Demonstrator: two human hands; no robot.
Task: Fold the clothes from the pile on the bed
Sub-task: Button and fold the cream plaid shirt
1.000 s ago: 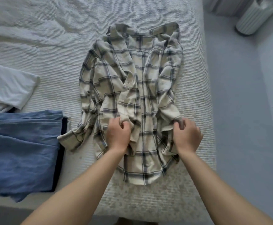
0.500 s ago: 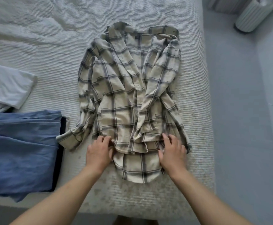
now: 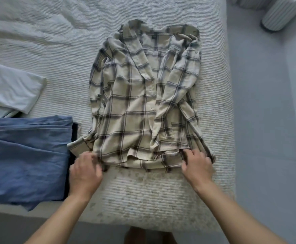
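A cream plaid shirt (image 3: 135, 103) lies front up on the white ribbed bed (image 3: 161, 199), collar far from me, its right sleeve folded down across the body. My left hand (image 3: 85, 171) pinches the hem at the shirt's near left corner. My right hand (image 3: 196, 166) grips the hem at the near right corner, fingers curled into the cloth. The lower tail is tucked under along the near edge.
A folded blue garment (image 3: 27, 155) lies at the bed's left near edge, on something dark. A white folded cloth (image 3: 11, 88) sits behind it. The grey floor (image 3: 267, 138) runs along the right, with a ribbed white appliance (image 3: 281, 13) at the top right.
Both hands slid down from the middle of the shirt to its hem and apart to the two corners. The front panels were pulled flatter and the hanging tail got shorter.
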